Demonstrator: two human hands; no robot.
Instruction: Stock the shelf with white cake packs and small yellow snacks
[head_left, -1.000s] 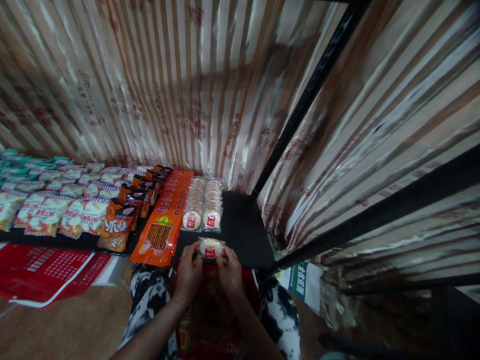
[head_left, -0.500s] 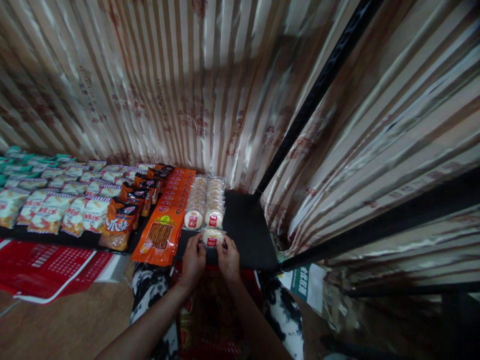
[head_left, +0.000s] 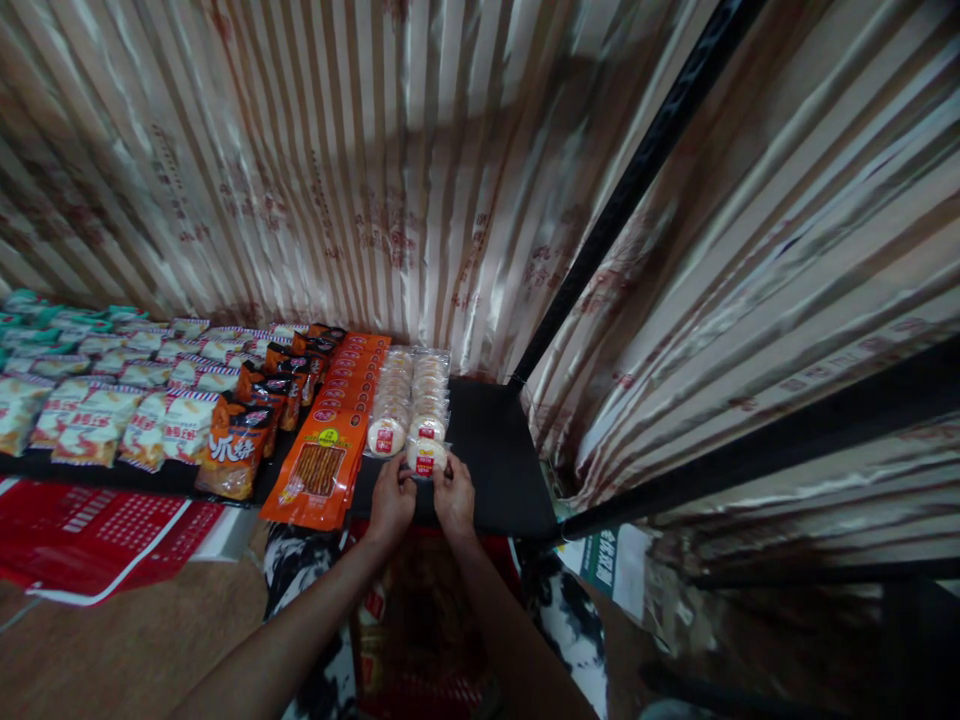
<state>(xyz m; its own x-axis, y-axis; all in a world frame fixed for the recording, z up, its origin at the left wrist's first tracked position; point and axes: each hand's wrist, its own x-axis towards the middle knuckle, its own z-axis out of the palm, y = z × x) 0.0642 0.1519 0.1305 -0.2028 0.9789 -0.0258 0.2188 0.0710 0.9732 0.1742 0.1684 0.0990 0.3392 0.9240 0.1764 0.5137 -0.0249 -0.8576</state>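
1. Left hand point(head_left: 391, 497): narrow grip, pinching round wrapped packet point(head_left: 426, 459) at its 9 o'clock edge.
2. Right hand point(head_left: 454, 495): same packet, 3 o'clock edge.
3. Packet overlaps front of right packet row point(head_left: 430, 400) in view, row at 12 o'clock; contact unclear.
4. Left packet row point(head_left: 386, 436): 10–11 o'clock.
5. Orange bags point(head_left: 324, 450): 9–10 o'clock, same black shelf point(head_left: 499, 450).
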